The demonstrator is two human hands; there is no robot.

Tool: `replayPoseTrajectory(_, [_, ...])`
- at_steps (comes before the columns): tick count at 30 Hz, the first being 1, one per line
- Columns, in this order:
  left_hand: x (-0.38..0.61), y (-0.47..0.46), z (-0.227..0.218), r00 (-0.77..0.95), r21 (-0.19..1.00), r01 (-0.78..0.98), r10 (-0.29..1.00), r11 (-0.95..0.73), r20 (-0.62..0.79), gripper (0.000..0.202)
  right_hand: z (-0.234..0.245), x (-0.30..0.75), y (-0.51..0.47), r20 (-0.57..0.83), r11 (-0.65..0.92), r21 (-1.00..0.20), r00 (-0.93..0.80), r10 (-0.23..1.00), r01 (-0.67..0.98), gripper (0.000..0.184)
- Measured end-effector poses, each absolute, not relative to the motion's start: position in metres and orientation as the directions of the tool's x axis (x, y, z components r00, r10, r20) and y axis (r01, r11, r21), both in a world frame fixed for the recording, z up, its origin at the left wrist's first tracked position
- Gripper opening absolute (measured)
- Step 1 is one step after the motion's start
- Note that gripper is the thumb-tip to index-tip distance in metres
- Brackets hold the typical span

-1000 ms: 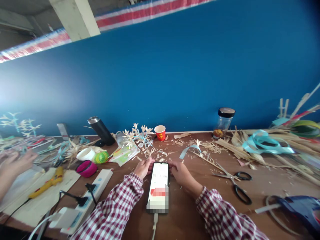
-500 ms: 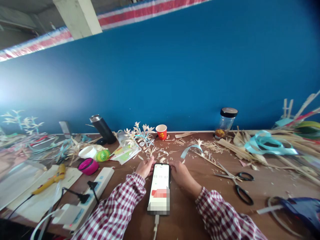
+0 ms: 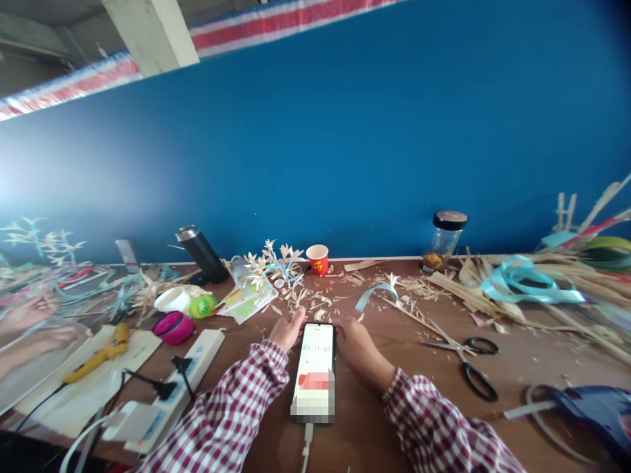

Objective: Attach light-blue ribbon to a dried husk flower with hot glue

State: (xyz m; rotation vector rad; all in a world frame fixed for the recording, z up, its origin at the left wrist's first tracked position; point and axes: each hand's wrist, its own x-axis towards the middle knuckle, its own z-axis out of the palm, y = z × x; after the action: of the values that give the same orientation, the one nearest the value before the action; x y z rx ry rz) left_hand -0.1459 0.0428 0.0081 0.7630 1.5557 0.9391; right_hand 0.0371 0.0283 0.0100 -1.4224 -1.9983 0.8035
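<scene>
A smartphone (image 3: 314, 358) in front of me shows a timer-like screen, its lower part pixelated. A white charging cable (image 3: 307, 441) runs from its bottom end. My left hand (image 3: 288, 330) is at the phone's upper left edge, thumb raised and fingers partly hidden by the phone. At the upper right edge is my right hand (image 3: 359, 345), its fingers curled in against the phone's side. Both hands seem to hold the top of the phone between them. Wood-like shavings and a pale blue ribbon strip (image 3: 372, 295) lie just beyond.
Scissors (image 3: 463, 355) and a blue glue gun (image 3: 591, 410) lie right. A power strip (image 3: 194, 368), yellow glue gun (image 3: 98, 355) and pink container (image 3: 173, 327) are left. A red paper cup (image 3: 317, 260), black flask (image 3: 202, 255) and jar (image 3: 445, 241) stand behind. Another person's hands (image 3: 34, 332) are far left.
Another person's hands have come into view at the far left edge. My own hands and the phone stay in place, and the view shifts very slightly.
</scene>
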Motion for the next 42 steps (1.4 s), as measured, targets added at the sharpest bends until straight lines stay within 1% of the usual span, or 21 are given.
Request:
replayPoseTrajectory(3, [-0.145,0.042,0.009,-0.230,0.849,0.081,0.839,0.522,-0.494,0.044,0.009,0.037,0.028,0.098,0.263,-0.732,-0.285,0.954,0.628,0.027])
replayPoseTrajectory(7, [-0.143,0.041,0.015,-0.200,0.838,0.106,0.837,0.535,-0.509,0.047,0.008,0.037,0.027,0.102,0.266,-0.723,-0.281,0.954,0.638,0.027])
replayPoseTrajectory(11, [-0.143,0.040,0.020,-0.169,0.829,0.157,0.841,0.537,-0.514,0.055,0.006,0.037,0.027,0.100,0.259,-0.710,-0.270,0.958,0.655,0.026])
replayPoseTrajectory(21, [-0.141,0.034,0.026,-0.169,0.845,0.177,0.861,0.505,-0.479,0.072,0.005,0.036,0.026,0.098,0.254,-0.701,-0.262,0.960,0.667,0.024])
replayPoseTrajectory(29, [-0.142,0.029,0.032,-0.230,0.847,0.246,0.877,0.472,-0.422,0.069,0.006,0.038,0.026,0.129,0.264,-0.748,-0.257,0.958,0.609,0.024])
replayPoseTrajectory(32, [-0.147,0.028,0.039,-0.264,0.857,0.312,0.904,0.410,-0.336,0.064,0.010,0.046,0.027,0.150,0.257,-0.777,-0.228,0.962,0.574,0.025])
replayPoseTrajectory(36, [-0.147,0.017,0.049,-0.214,0.893,0.417,0.973,0.168,-0.083,0.055,0.016,0.067,0.028,0.190,0.224,-0.876,-0.120,0.974,0.428,0.030])
replayPoseTrajectory(38, [-0.142,0.006,0.051,-0.166,0.858,0.507,0.986,0.080,0.006,0.053,0.016,0.079,0.027,0.194,0.220,-0.885,-0.104,0.975,0.410,0.033])
replayPoseTrajectory(40, [-0.135,-0.010,0.048,-0.148,0.798,0.601,0.987,0.043,0.058,0.057,0.014,0.089,0.021,0.210,0.234,-0.869,-0.103,0.972,0.435,0.034])
replayPoseTrajectory(42, [-0.129,-0.027,0.042,-0.098,0.727,0.685,0.984,-0.041,0.148,0.061,0.013,0.095,0.010,0.242,0.275,-0.833,-0.132,0.961,0.479,0.033])
